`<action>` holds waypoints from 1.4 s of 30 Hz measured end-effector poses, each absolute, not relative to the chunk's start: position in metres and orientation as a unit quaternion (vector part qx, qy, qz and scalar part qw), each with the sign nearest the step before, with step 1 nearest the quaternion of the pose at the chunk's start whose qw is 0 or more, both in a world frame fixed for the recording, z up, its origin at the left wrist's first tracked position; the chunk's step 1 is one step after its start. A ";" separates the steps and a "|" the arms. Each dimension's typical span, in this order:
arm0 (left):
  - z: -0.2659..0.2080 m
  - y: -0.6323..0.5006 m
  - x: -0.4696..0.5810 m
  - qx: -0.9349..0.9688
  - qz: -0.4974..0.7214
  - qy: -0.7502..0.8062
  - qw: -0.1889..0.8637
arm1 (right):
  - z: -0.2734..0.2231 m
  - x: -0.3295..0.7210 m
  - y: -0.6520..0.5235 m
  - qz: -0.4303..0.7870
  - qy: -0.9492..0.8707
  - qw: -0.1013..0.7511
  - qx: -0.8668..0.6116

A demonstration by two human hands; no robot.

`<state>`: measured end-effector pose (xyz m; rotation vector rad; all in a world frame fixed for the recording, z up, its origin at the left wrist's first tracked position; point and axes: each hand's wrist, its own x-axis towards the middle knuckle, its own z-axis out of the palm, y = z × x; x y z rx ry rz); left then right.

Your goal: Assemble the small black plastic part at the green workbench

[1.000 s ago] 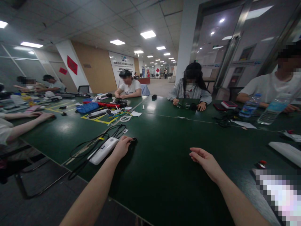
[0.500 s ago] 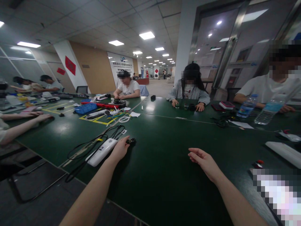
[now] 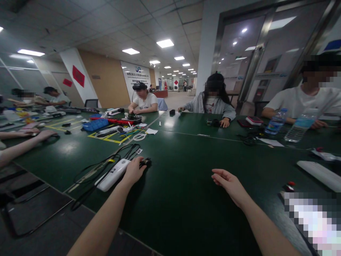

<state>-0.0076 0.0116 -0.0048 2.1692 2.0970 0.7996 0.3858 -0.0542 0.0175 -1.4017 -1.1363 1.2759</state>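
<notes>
My left hand rests on the green table with its fingers closed around a small dark object. Blur and the fingers hide much of that object, so its kind does not show. Just left of this hand lies a white power bank-like block marked "2", beside looped black cables with a white "2" tag. Off to the right, my right hand hovers over or rests on the bare tabletop. Its fingers are loosely stretched out, with nothing visible in them.
A blue basket, loose wires and a white cable coil lie farther back on the left. To the right are two water bottles, a long white bar and a pixelated screen. Other people sit around the table.
The view has shifted slightly. My left hand stays at the small dark object and my right hand barely moves. Across the table, a person's hand has moved back toward the small black box.
</notes>
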 end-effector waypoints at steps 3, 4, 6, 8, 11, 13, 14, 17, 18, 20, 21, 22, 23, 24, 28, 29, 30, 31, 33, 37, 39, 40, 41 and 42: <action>-0.008 0.013 -0.008 0.678 0.281 0.677 0.053 | 0.013 0.389 -0.053 0.519 -0.469 0.448 -0.557; -0.008 0.013 -0.008 0.671 0.285 0.681 0.063 | 0.012 0.389 -0.052 0.521 -0.471 0.447 -0.554; -0.007 0.013 -0.009 0.657 0.287 0.692 0.080 | 0.013 0.389 -0.053 0.522 -0.472 0.446 -0.553; -0.006 0.012 -0.010 0.651 0.283 0.698 0.096 | 0.016 0.388 -0.055 0.521 -0.469 0.447 -0.555; -0.005 0.012 -0.011 0.652 0.274 0.699 0.106 | 0.021 0.386 -0.058 0.519 -0.468 0.451 -0.556; -0.003 0.013 -0.010 0.649 0.265 0.705 0.104 | 0.023 0.385 -0.059 0.518 -0.469 0.453 -0.554; -0.001 0.014 -0.009 0.648 0.259 0.709 0.101 | 0.023 0.385 -0.059 0.518 -0.470 0.454 -0.552; 0.006 0.017 0.000 0.652 0.231 0.716 0.095 | 0.023 0.386 -0.060 0.519 -0.470 0.459 -0.546; 0.008 0.018 0.005 0.656 0.218 0.716 0.095 | 0.022 0.386 -0.059 0.519 -0.470 0.461 -0.545; 0.013 0.021 0.020 0.664 0.197 0.714 0.098 | 0.020 0.386 -0.059 0.519 -0.470 0.465 -0.542; 0.014 0.022 0.030 0.671 0.189 0.710 0.102 | 0.019 0.387 -0.058 0.518 -0.471 0.467 -0.540; 0.014 0.023 0.041 0.678 0.186 0.703 0.106 | 0.018 0.386 -0.058 0.516 -0.471 0.471 -0.538; 0.014 0.024 0.054 0.686 0.185 0.694 0.113 | 0.016 0.386 -0.057 0.514 -0.470 0.475 -0.537; 0.013 0.024 0.068 0.696 0.186 0.683 0.122 | 0.015 0.386 -0.057 0.512 -0.471 0.481 -0.533; 0.007 0.020 0.132 0.728 0.201 0.632 0.171 | 0.013 0.385 -0.057 0.517 -0.464 0.499 -0.518; 0.006 0.017 0.148 0.738 0.206 0.614 0.188 | 0.013 0.385 -0.057 0.515 -0.458 0.505 -0.520; 0.005 0.013 0.164 0.749 0.211 0.593 0.206 | 0.012 0.385 -0.057 0.514 -0.452 0.513 -0.518; 0.005 0.009 0.178 0.761 0.214 0.569 0.225 | 0.011 0.385 -0.056 0.517 -0.446 0.517 -0.515; 0.005 0.000 0.200 0.783 0.222 0.523 0.252 | 0.008 0.384 -0.055 0.510 -0.429 0.544 -0.510; 0.003 -0.011 0.215 0.813 0.242 0.435 0.302 | 0.003 0.384 -0.051 0.492 -0.424 0.564 -0.510; 0.002 -0.012 0.210 0.813 0.240 0.408 0.339 | 0.003 0.383 -0.050 0.480 -0.428 0.564 -0.517; 0.002 -0.013 0.207 0.811 0.239 0.399 0.356 | 0.003 0.383 -0.050 0.476 -0.432 0.562 -0.521; 0.002 -0.013 0.204 0.808 0.238 0.394 0.369 | 0.004 0.384 -0.051 0.470 -0.437 0.560 -0.524; 0.002 -0.013 0.202 0.806 0.236 0.391 0.377 | 0.005 0.384 -0.051 0.465 -0.444 0.555 -0.528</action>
